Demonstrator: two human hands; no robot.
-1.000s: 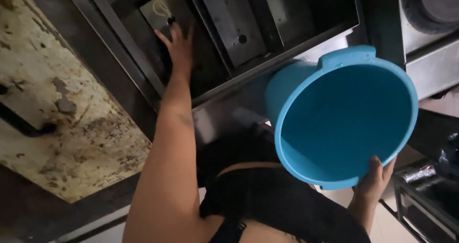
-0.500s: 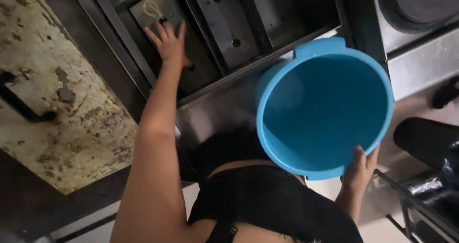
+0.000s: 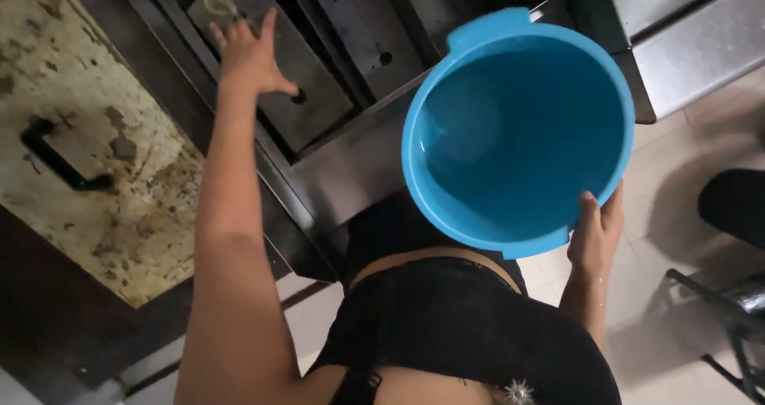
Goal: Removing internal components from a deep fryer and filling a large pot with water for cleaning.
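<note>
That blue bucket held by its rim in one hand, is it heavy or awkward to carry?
The blue plastic bucket probably feels light: the right hand alone holds it by the rim. It looks stiff, keeping its round shape. Wet sheen inside suggests the rim may be slippery.

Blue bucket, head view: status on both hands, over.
Right hand grips the blue bucket by its rim, some water inside. Left hand open, fingers spread over the dark metal tray. Nothing blocking.
</note>
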